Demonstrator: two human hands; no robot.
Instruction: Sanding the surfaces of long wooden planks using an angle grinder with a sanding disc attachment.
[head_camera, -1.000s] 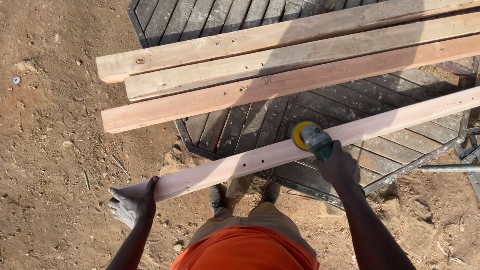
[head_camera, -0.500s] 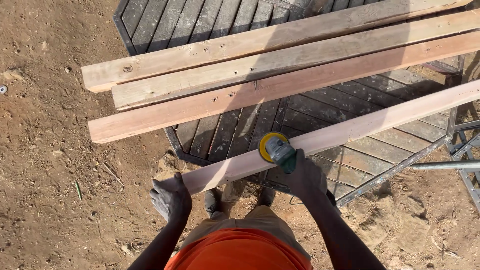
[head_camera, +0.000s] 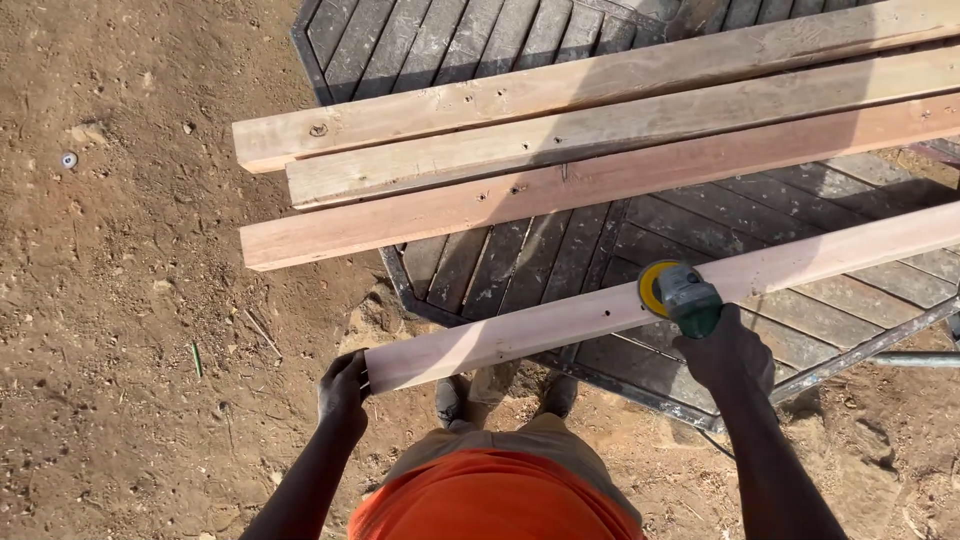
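Over dirt ground, hands grip plank, sander.

near plank on platform | three planks behind | grinder on near plank

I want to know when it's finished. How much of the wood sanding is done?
Hard to say for sure. In hand: the left hand grips the end of the near plank, and the right hand presses a sander on its face. That plank looks paler and smoother near the left end. Left, perhaps: three planks resting on the platform, which look rougher, with knots and holes.
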